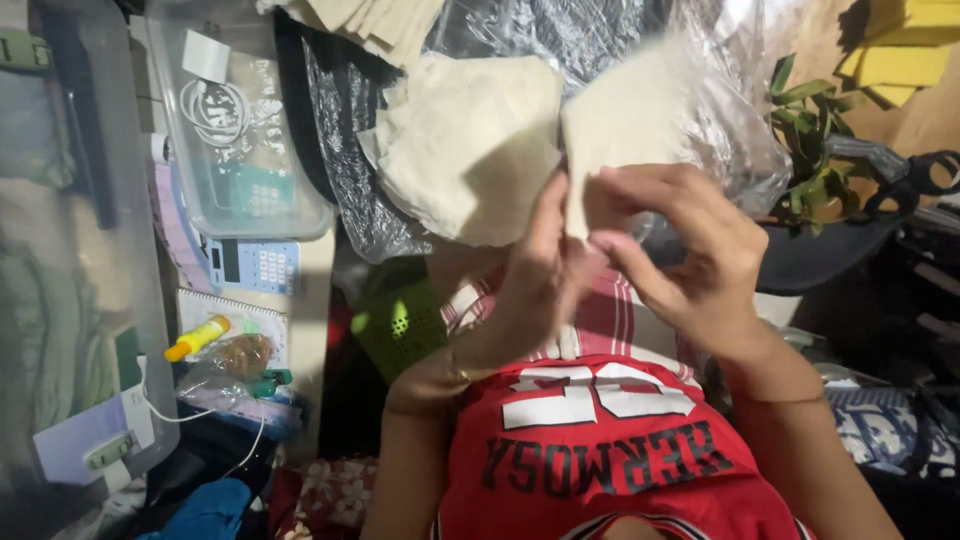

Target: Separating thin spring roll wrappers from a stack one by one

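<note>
My left hand point(535, 275) and my right hand point(685, 250) are raised in front of my red shirt and both pinch one thin, pale square wrapper sheet point(625, 115), which is blurred. Just to its left lies a stack of the same pale sheets point(465, 150) on crinkled clear plastic film point(570, 35). More pale sheets point(375, 22) sit at the top edge. My fingers hide the lower corner of the held sheet.
A clear plastic box point(235, 125) with a white cable stands at the upper left, a calculator point(255, 265) below it. A notebook with a yellow marker point(198, 338), a green basket point(400, 320), a leafy plant point(815, 130) and a large clear bin point(70, 250) surround me.
</note>
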